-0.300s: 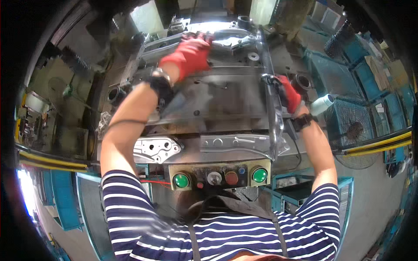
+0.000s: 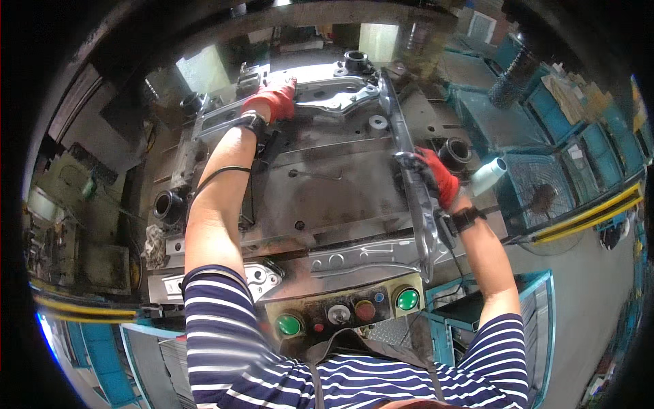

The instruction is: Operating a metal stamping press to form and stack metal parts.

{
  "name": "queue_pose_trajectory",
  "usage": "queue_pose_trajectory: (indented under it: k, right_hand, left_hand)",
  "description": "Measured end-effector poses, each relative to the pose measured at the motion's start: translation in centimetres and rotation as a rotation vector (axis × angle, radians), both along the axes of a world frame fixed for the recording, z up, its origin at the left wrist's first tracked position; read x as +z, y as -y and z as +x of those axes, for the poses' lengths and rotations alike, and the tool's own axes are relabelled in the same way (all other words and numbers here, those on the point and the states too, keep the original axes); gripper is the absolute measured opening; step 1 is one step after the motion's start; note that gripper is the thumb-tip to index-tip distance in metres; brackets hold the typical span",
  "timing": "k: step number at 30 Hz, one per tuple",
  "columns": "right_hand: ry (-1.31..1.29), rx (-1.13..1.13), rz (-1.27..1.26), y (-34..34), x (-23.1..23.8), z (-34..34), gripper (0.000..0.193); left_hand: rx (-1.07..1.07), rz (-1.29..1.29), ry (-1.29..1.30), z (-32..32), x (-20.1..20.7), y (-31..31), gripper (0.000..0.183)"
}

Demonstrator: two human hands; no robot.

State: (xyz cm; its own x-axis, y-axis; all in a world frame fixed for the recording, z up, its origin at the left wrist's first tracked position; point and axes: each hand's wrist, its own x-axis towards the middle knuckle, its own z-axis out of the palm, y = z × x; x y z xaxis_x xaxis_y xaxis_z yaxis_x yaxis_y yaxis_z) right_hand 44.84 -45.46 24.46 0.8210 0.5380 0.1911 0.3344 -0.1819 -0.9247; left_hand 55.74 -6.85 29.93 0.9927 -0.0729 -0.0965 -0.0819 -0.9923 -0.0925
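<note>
Head view shows a person in a navy and white striped shirt (image 2: 225, 341) leaning over the grey steel bed of a stamping press (image 2: 340, 184). The left hand (image 2: 271, 99), in a red glove, reaches far across the bed with the arm stretched out and lies palm down on the far end of a shiny stamped sheet-metal panel (image 2: 334, 92), fingers curled over its edge; whether it grips or only presses cannot be told. That panel lies flat at the back of the die, beside a dark round guide bushing (image 2: 356, 60). The right hand (image 2: 436, 176), also red-gloved, is closed around a long narrow bright metal strip (image 2: 409, 163) that runs from the far side of the bed toward the person along the right edge of the die. A black wristband (image 2: 465, 218) sits on the right wrist. Just below the bed, near the person's chest, sits a control box with two round green buttons (image 2: 407, 299) and a red one between them. Blue wire-mesh bins (image 2: 545, 184) stand to the right.
</note>
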Motion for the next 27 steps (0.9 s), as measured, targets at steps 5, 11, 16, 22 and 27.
queue_pose_trajectory:
  k: [5, 11, 16, 22, 27]
  right_hand:
    - [0.872, -0.143, -0.24, 3.5, -4.2, 1.8, 0.035]
    - [-0.106, -0.051, 0.164, 1.1, -1.5, 0.0, 0.03]
    - [0.028, -0.123, 0.258, 2.9, -3.7, -2.1, 0.034]
    - [-0.175, -0.016, 0.17, 2.0, -3.4, 0.3, 0.039]
    - [-0.086, 0.023, 0.139, 4.4, -4.8, 3.4, 0.038]
  left_hand:
    - [-0.039, 0.15, 0.229, -3.0, 3.2, 3.6, 0.075]
    - [-0.054, 0.139, 0.61, -12.3, 4.4, -0.5, 0.088]
    - [-0.146, 0.049, 0.777, -27.6, 4.1, -4.0, 0.065]
    - [0.121, 0.314, 0.366, -43.0, -5.1, -8.9, 0.08]
    - [0.256, 0.202, 0.077, -46.1, -14.8, -13.1, 0.078]
